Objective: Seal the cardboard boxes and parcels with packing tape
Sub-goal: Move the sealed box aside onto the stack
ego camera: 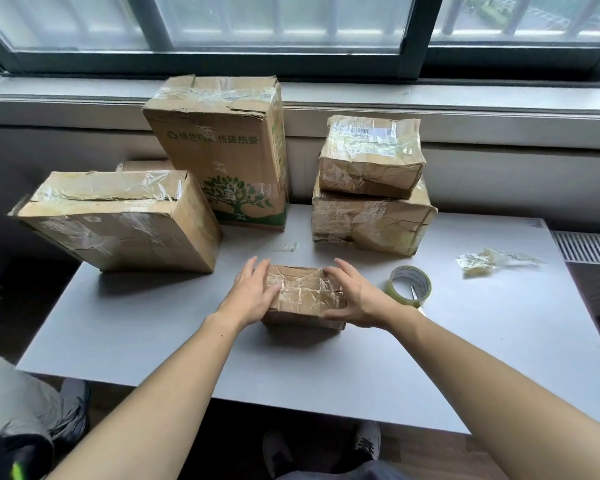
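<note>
A small, taped cardboard box (305,297) sits on the grey table (153,334) near the front middle. My left hand (253,292) grips its left side, thumb on the top. My right hand (355,294) grips its right side, fingers over the far corner and thumb on the near edge. A roll of clear packing tape (409,284) stands just right of my right hand, with scissors partly hidden behind it.
Taped boxes ring the back: a wide one (118,220) at left, a tall one with a green tree print (226,150), two stacked boxes (371,188) at right. Crumpled tape scraps (489,261) lie far right. Window sill behind; another person's leg at lower left.
</note>
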A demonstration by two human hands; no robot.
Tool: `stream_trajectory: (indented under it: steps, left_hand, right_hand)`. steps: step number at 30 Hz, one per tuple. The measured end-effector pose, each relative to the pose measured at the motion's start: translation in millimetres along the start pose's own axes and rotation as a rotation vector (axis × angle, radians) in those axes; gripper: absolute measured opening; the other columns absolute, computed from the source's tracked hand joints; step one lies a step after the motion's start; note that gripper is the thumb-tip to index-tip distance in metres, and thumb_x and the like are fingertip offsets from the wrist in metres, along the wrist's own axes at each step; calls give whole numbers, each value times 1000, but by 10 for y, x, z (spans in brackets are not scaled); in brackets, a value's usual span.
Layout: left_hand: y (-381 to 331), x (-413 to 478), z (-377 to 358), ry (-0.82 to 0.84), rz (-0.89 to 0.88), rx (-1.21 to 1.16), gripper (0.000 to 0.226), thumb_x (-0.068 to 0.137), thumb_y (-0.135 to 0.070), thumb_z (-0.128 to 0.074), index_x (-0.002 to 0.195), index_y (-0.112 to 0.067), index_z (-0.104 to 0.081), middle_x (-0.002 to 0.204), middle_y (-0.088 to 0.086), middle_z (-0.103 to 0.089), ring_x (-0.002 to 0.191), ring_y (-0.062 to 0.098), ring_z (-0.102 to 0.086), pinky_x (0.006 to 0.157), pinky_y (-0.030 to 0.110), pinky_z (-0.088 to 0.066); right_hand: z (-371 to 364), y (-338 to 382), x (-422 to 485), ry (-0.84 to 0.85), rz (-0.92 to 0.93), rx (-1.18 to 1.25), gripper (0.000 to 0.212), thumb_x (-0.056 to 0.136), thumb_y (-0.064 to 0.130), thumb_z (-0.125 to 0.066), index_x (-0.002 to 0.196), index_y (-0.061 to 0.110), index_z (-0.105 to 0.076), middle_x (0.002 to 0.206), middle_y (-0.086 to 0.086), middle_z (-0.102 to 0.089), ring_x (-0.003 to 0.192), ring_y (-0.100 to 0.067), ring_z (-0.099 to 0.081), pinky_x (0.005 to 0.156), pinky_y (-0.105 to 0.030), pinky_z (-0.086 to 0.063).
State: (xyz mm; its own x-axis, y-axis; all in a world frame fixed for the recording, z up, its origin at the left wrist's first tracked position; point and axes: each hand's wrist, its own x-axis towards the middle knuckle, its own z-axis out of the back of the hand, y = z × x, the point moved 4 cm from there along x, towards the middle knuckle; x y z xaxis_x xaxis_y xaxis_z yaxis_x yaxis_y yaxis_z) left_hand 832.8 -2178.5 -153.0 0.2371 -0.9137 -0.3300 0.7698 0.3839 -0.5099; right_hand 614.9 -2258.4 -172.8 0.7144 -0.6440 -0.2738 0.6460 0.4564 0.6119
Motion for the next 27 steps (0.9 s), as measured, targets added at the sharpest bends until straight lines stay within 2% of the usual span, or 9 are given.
stream_trajectory:
  steps: [4,7,10,12,16,20,23,27]
  left_hand:
    - [21,-14,-9,9,52,-11,62,100,-40,-53,153,-20,-26,150,9,-43,136,28,-41,111,37,-34]
    - [-7,-22,-2,-1,76,1,54,99,-38,-55,146,-21,-33,141,10,-53,126,31,-51,103,39,-42]
    - [-6,-19,-19,-5,78,-17,44,98,-38,-56,135,-20,-40,130,11,-60,115,30,-56,97,40,-45]
    - [-41,-32,-49,3,64,-17,40,98,-37,-57,130,-19,-42,126,10,-61,111,29,-57,94,38,-46]
    - [-156,-35,-111,23,52,-9,39,98,-38,-58,129,-19,-42,127,10,-61,113,27,-57,95,37,-46]
    - [-272,1,-79,-44,41,70,50,99,-42,-53,140,-18,-40,141,9,-47,126,30,-49,104,43,-43]
    - [-483,83,-19,-150,-79,136,50,101,-38,-50,145,-16,-41,147,7,-43,134,28,-42,109,43,-37]
    - [-872,217,-123,-115,-241,153,43,101,-33,-49,140,-16,-48,145,4,-48,134,23,-43,110,41,-34]
  right_hand:
    - [40,-45,-32,-63,-86,66,75,95,39,-64,155,13,-27,165,-12,-14,151,-24,-22,121,-28,-18]
    - [50,-49,-43,-69,-94,62,71,97,33,-64,154,8,-29,162,-12,-23,149,-23,-26,119,-22,-15]
    - [109,-39,-57,-78,-99,51,67,97,26,-65,152,5,-32,158,-11,-30,145,-25,-32,117,-22,-19]
    - [148,-61,-72,-84,-111,36,65,96,24,-65,150,5,-35,154,-10,-36,142,-25,-37,116,-23,-23]
    - [230,-139,-148,-83,-141,3,64,95,26,-65,150,11,-36,152,-7,-37,139,-24,-40,115,-35,-32]
    - [325,-125,-231,-138,-129,23,55,99,32,-59,147,9,-44,150,-6,-44,138,-23,-41,116,-29,-28]
    - [419,-224,-266,-275,-178,35,46,102,31,-52,142,8,-50,146,-7,-52,136,-23,-45,114,-30,-31]
    - [543,-407,-341,-393,-261,56,29,102,24,-49,123,9,-62,126,-6,-65,121,-25,-56,99,-30,-40]
